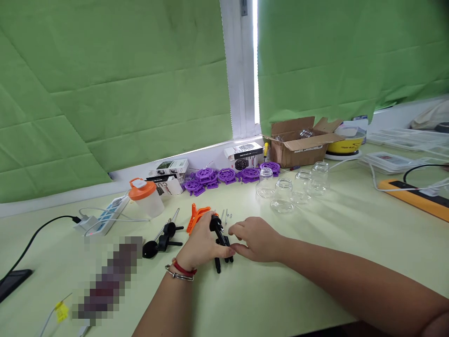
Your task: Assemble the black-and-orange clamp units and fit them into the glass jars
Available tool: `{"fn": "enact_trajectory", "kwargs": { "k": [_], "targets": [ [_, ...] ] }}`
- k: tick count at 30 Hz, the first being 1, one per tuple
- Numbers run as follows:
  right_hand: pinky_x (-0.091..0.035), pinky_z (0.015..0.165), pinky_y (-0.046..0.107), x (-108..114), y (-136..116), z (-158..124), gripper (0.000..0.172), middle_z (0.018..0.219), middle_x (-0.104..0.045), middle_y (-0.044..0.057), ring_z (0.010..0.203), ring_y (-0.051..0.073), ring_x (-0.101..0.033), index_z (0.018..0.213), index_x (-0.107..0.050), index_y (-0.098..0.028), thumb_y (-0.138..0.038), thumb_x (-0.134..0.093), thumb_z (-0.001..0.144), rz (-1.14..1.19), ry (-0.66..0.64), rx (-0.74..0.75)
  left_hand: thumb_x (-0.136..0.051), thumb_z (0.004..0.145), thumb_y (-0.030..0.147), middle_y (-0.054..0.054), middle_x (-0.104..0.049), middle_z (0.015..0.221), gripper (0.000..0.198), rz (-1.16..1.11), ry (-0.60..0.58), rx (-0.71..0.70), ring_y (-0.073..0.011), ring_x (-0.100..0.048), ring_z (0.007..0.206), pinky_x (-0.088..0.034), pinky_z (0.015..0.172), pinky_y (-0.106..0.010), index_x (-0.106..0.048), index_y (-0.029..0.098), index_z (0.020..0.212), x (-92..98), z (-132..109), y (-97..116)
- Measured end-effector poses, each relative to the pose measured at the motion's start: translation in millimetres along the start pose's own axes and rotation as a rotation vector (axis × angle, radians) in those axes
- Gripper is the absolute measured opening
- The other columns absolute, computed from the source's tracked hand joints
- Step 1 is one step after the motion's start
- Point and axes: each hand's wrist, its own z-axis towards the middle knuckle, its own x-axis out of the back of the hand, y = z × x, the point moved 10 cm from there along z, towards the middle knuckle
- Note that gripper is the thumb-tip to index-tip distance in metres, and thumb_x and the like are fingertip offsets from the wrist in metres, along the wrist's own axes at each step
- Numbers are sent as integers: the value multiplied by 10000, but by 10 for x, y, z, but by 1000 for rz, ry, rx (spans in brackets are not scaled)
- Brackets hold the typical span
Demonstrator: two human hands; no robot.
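Left hand (pixel 202 242) grips the black jointed part (pixel 217 224) at the bench (pixel 266 299); right hand (pixel 258 238) half-curled beside it, contact unclear. Step judged: two-handed handling of the part. Next move calls for a steady left grip.

Left hand (pixel 203 239) holding black part (pixel 216 224), right hand (pixel 258 239) beside

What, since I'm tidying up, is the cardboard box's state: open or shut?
Open: the cardboard box has its flaps standing away from the top opening, and clear pieces show inside.
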Motion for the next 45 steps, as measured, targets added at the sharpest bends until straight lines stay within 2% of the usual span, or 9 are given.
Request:
{"fn": "enact_trajectory", "kwargs": {
  "k": [7, 20, 22, 24, 27, 31, 33, 39, 45],
  "targets": [
    [-321, 567, 261, 4, 4, 8, 345, 743, -663, 15, 550, 141, -531, 1104, -544, -176, -300, -560, 782, 31, -16, -37, -800, 460, 408, -58, -537, 1030, 787, 7, 6, 8, -249, -543, 949, -481, 794, -399, -466, 185, 1137, 14, -2, 4],
    [-276, 547, 252, 3, 76, 11, 337, 715, -636, 0, 570, 141, -515, 1137, -541, -186, -293, -503, 820, 82, -41, -138, -801, 440, 405, -103, -537, 1172, 867, 62, 49, -2, -296, -531, 1067, -443, 893, -439, -461, 185, 1207, 42, 7, -13],
    [-279, 553, 251, -14, 72, 19, 289, 723, -633, 9, 583, 138, -511, 1076, -576, -185, -263, -513, 805, 97, -72, -137, -796, 459, 406, -111, -533, 1185, 881, 59, 39, 4, -301, -521, 1087, -432, 909, -449, -440, 184, 1234, 43, 5, -19],
    [-277, 553, 251, -47, 93, 23, 147, 700, -616, 18, 584, 128, -494, 868, -618, -177, -215, -490, 805, 141, -118, -170, -792, 469, 413, -120, -518, 1206, 910, 57, 37, 15, -309, -503, 1114, -421, 924, -464, -409, 180, 1261, 48, 4, -32],
    [-298, 543, 240, -75, 163, 15, 232, 647, -567, 10, 560, 105, -454, 678, -551, -166, -233, -420, 857, 459, -111, -305, -790, 463, 433, -119, -508, 1209, 917, 64, 60, 7, -302, -504, 1107, -428, 918, -458, -396, 179, 1251, 56, 3, -30],
    [-322, 487, 224, -379, 81, -71, 379, 629, -568, 11, 487, 83, -449, 658, -521, -158, -438, -398, 882, 1153, -220, -533, -774, 467, 402, -93, -526, 1139, 850, 58, 92, -22, -265, -534, 1029, -451, 888, -429, -407, 179, 1200, 32, -3, 3],
    [-312, 466, 221, -507, -17, -102, 405, 640, -601, 31, 485, 88, -480, 660, -536, -149, -500, -452, 844, 1357, -271, -591, -763, 469, 366, -101, -503, 1166, 875, 58, 98, -11, -263, -520, 1053, -440, 912, -431, -373, 175, 1229, 10, -5, 1],
    [-315, 484, 222, -597, -8, -115, 293, 581, -576, 2, 479, 78, -474, 616, -499, -153, -398, -607, 735, 1493, -193, -692, -756, 431, 279, -96, -475, 1182, 916, 83, 172, -80, -270, -498, 1085, -425, 940, -437, -340, 192, 1243, 30, -27, 85],
    [-300, 519, 227, -481, 67, -82, 255, 492, -467, -44, 495, 77, -421, 601, -461, -167, -322, -573, 770, 1397, -141, -632, -824, 425, 444, -159, -384, 1326, 1123, 96, 254, -241, -320, -425, 1212, -369, 1000, -478, -228, 198, 1344, 77, -45, 123]
  ]
}}
